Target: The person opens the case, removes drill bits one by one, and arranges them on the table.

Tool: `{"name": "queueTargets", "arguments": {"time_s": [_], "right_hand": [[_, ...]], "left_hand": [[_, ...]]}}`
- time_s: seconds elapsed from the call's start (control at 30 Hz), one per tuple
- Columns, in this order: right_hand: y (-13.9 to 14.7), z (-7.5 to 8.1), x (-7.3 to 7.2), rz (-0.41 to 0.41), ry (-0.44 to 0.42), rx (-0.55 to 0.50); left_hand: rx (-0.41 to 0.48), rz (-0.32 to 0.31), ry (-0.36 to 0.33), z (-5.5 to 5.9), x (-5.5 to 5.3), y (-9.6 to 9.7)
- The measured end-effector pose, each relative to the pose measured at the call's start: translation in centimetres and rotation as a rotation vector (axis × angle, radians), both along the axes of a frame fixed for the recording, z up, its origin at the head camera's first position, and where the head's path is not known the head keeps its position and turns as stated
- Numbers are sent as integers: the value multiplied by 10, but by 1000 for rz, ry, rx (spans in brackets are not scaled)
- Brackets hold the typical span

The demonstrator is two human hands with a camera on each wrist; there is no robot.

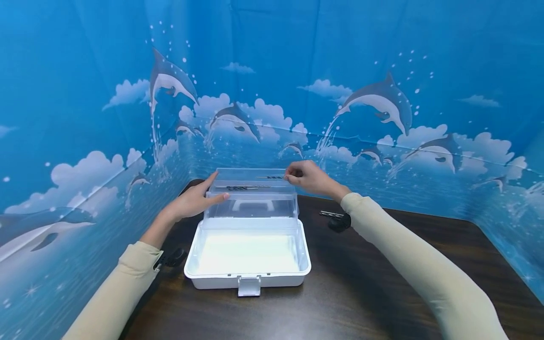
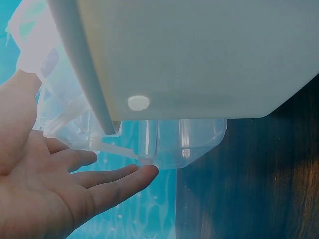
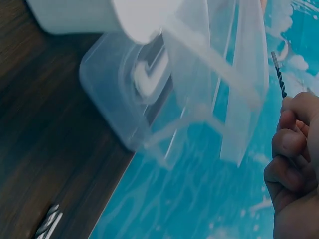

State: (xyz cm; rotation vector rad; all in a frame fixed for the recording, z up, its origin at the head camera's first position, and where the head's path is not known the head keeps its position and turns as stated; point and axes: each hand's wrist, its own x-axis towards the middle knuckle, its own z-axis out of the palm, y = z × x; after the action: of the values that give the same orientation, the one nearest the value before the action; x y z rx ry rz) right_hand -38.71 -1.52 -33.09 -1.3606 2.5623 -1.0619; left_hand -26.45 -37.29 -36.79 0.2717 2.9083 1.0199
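A white toolbox (image 1: 248, 281) stands opened out, its clear tiered trays (image 1: 250, 175) raised at the back. My right hand (image 1: 309, 177) pinches a thin twist drill bit (image 3: 281, 82) above the right part of the upper tray; the bit's shank end points left. In the lower tray lie several drill bits (image 1: 242, 188). At the trays' left side, my left hand (image 1: 193, 200) rests with its thumb on the front and its fingers stretched out, as the left wrist view also shows (image 2: 94, 184).
More drill bits (image 1: 331, 214) lie on the dark wooden table (image 1: 365, 274) to the right of the box, partly hidden by my right wrist. The clear lid (image 3: 107, 89) hangs back behind the box. A blue dolphin-print curtain (image 1: 272, 71) closes off the back and sides.
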Motion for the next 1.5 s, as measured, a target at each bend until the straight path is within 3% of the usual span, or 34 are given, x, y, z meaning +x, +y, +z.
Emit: {"name": "queueTargets", "arguments": {"time_s": [0.3, 0.7, 1.03, 1.5], "right_hand": [[51, -8, -5, -123, -31, -48], [108, -31, -9, -184, -135, -146], [145, -60, -19, -251, -140, -114], [177, -103, -32, -353, -277, -21]], "left_hand": [[19, -2, -2, 1, 2, 3], [-10, 14, 8, -1, 5, -1], [1, 6, 6, -2, 0, 2], [-19, 9, 2, -1, -1, 2]]}}
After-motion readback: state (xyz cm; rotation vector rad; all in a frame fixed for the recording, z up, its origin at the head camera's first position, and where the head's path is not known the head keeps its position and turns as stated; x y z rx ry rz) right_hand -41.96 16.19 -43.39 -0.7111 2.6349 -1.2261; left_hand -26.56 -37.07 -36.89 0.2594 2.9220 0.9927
